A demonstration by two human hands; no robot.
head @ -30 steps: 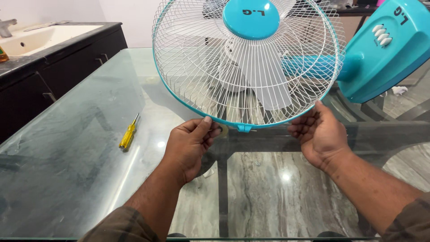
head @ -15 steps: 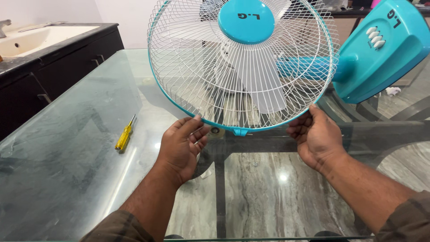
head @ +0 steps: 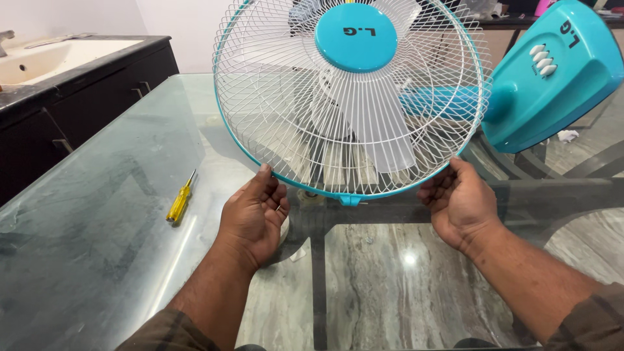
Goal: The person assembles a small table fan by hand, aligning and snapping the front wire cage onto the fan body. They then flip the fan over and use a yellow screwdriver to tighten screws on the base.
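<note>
Gripping the white wire fan guard by its teal lower rim, your left hand and right hand curl their fingers on either side of the small clip — the fan lies tilted on the glass surface, a yellow screwdriver well to the left.

Fan grille: top arc cut off by the upper frame edge, above the teal hub.
Fan base: right corner runs out of frame; its neck blurs behind the grille wires.
Left hand: fingertips curl behind the grille rim, grip unclear.
Right hand: fingertips hidden behind the same rim.
Sink: far left of the grille, cropped; tap barely visible.
Screwdriver: left of the grille, tip type too small to tell.
</note>
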